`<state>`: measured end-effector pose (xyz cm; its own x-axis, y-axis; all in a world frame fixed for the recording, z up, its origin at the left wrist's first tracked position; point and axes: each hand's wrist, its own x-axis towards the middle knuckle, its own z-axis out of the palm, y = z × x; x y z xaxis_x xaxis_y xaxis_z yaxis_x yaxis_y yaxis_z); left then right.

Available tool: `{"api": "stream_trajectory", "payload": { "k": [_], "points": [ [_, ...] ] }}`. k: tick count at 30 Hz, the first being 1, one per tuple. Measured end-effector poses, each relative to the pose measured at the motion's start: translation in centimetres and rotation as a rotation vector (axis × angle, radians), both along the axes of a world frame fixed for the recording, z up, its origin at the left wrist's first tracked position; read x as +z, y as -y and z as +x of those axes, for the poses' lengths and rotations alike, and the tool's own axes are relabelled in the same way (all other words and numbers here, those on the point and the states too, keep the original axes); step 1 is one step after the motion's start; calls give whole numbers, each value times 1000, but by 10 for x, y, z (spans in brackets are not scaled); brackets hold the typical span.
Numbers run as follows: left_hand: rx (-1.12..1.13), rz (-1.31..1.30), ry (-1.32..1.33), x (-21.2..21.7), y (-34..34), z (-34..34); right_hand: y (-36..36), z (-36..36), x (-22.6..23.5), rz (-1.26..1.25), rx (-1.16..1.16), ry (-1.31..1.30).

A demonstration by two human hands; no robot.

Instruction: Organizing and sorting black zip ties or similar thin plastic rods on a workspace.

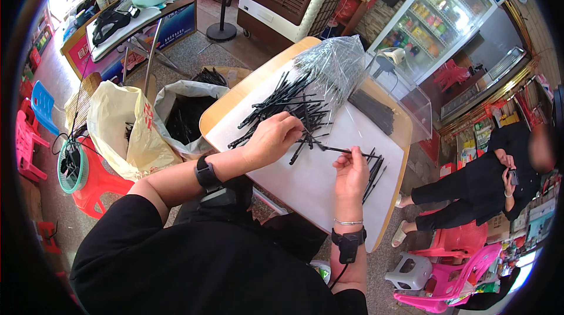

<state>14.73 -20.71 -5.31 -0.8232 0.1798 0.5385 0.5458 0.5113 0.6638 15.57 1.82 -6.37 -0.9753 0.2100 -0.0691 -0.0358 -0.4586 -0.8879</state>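
My right hand (352,174) pinches a thin black stick (335,150) between thumb and fingers; the stick lies almost level above the white tabletop (317,188). Its inner end points at my left hand (272,141), whose fingers are curled together over the edge of the pile. What my left fingers hold is too small to make out. Behind that hand spreads a loose pile of black sticks (282,102), lying in many directions. Beside my right hand, several similar black sticks (373,178) lie roughly side by side.
A clear plastic bag (335,68) of dark sticks and a flat dark bundle (371,110) lie at the table's far side. Left of the table stand a cream bag (120,133) and a white sack (188,93). A person (499,168) stands at right, near pink chairs (452,280).
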Motion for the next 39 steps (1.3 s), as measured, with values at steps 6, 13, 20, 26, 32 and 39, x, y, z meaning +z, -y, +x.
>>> {"api": "stream_trajectory", "payload": {
  "k": [6,13,20,26,32,39],
  "points": [
    [-182,343,703,13,-15,13,16,11,19,63,14,-99],
    [-270,143,633,14,-16,27,28,18,21,310,259,-124],
    [-213,176,577,2,-7,27,26,16,24,380,196,-125],
    [-188,484,723,-5,-5,15,-1,9,19,500,121,78],
    [-465,302,812,8,-23,16,11,6,21,427,322,-33],
    [-274,807,727,6,-12,-6,-9,-36,-8,1291,15,-63]
  ]
}}
